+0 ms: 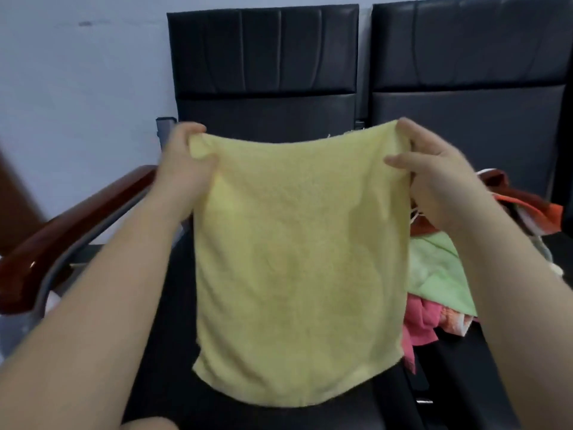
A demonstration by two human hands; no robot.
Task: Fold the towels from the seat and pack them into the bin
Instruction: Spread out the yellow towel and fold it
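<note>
A pale yellow towel (297, 259) hangs spread out flat in front of me, above the black seat (161, 352). My left hand (183, 169) pinches its upper left corner. My right hand (434, 178) pinches its upper right corner. The towel's lower edge hangs just over the seat cushion. A heap of other towels lies on the seat to the right: a light green one (437, 271), a pink one (418, 324) and an orange-red one (533, 209). The yellow towel hides part of the heap. No bin is clearly in view.
Two black padded chair backs (263, 57) stand against a pale wall. A red-brown wooden armrest (71, 225) on a grey metal frame runs along the left. Something white and grey (18, 330) shows at the lower left below the armrest.
</note>
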